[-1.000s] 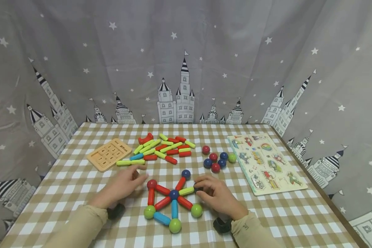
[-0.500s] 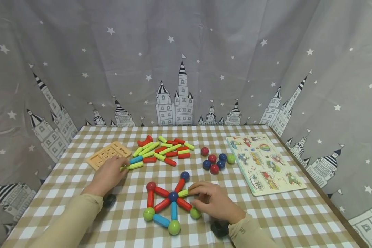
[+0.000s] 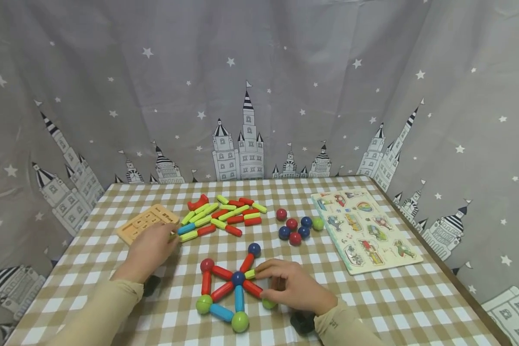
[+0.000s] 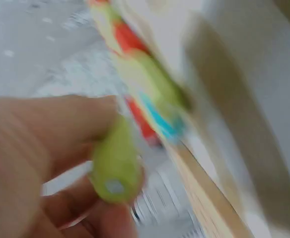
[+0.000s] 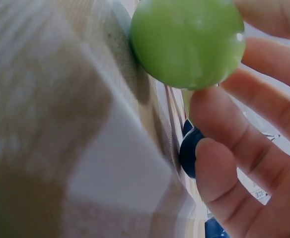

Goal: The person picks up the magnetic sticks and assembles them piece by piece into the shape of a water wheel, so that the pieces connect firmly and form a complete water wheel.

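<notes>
Landmark: dark blue hub ball (image 3: 238, 278) of the ball-and-rod figure; sides are the person's own.

Risks (judged):
- Right of the hub ball, the yellow-green spoke (image 3: 250, 274) and red spoke (image 3: 253, 289) show no outer rod linking them, unlike the figure's left part. A sideways nudge from the right hand (image 3: 296, 286) could swing or detach either one.
- The green ball (image 5: 187, 42), right of and nearer the person than the hub ball, sits very close to the fingers; a careless thumb could roll it off its spoke.
- If the joints are magnetic, as the silvery disc on the rod's end suggests, the loose rod might catch a neighbour in the rod pile (image 3: 232, 213), beyond the hub ball. A loose pinch could also let it twist.

Positions:
- Left hand (image 3: 150, 250): left of and beyond the hub ball, over the near edge of the wooden number puzzle (image 3: 166, 214). It pinches a yellow-green rod (image 4: 116, 163), mostly hidden in the head view; wrist view blurred.
- Right hand: just right of the hub ball, fingers bent over the yellow-green spoke's outer end. Cannot tell whether it grips anything; the wrist view shows a dark blue ball (image 5: 188, 154) partly behind the fingertips, contact unclear.
</notes>
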`<state>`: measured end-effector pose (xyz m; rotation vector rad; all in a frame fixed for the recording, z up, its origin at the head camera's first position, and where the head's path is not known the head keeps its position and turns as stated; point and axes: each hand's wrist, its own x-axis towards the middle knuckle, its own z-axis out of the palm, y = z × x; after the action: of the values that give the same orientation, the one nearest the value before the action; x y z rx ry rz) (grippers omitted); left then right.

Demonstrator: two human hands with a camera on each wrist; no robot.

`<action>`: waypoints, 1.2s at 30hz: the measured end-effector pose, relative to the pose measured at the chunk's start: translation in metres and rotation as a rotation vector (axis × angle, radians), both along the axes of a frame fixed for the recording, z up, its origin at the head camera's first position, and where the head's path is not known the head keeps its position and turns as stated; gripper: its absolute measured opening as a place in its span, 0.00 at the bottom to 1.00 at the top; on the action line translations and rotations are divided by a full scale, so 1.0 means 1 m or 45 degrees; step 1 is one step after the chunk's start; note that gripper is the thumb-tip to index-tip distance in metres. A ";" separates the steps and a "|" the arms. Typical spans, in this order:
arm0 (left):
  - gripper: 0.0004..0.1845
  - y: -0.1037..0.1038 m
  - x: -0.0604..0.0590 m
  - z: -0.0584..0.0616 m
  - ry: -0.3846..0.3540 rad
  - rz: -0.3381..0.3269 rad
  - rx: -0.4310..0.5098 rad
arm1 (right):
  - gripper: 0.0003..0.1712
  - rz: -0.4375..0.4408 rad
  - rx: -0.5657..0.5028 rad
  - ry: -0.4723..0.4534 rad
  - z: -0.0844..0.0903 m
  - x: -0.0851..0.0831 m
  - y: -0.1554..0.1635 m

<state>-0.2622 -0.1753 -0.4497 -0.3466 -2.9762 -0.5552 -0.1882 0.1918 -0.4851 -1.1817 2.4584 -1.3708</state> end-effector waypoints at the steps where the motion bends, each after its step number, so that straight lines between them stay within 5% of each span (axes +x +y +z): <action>1: 0.13 0.008 0.002 0.003 0.003 -0.028 0.062 | 0.16 -0.002 0.007 -0.010 0.001 0.000 0.000; 5: 0.14 0.044 0.002 0.009 -0.091 -0.202 0.359 | 0.16 -0.026 0.025 -0.065 0.003 -0.002 0.001; 9: 0.13 0.063 -0.002 0.005 -0.192 -0.285 0.450 | 0.16 -0.023 0.032 -0.092 0.002 -0.003 0.001; 15: 0.13 0.065 -0.007 0.000 -0.317 -0.361 0.383 | 0.17 -0.022 0.044 -0.080 0.000 -0.001 0.000; 27: 0.14 0.070 -0.014 -0.006 -0.390 -0.480 0.237 | 0.17 -0.042 0.048 -0.101 -0.001 0.000 0.000; 32: 0.20 0.093 -0.020 0.005 -0.421 -0.507 0.204 | 0.17 -0.021 0.032 -0.089 -0.002 0.001 0.000; 36: 0.21 0.119 -0.029 0.007 -0.453 -0.652 0.145 | 0.16 -0.013 0.012 -0.114 -0.004 0.001 0.000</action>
<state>-0.2910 -0.0564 -0.4425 -1.1235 -3.1573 -0.9136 -0.1872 0.1920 -0.4892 -1.0828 2.4099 -1.3815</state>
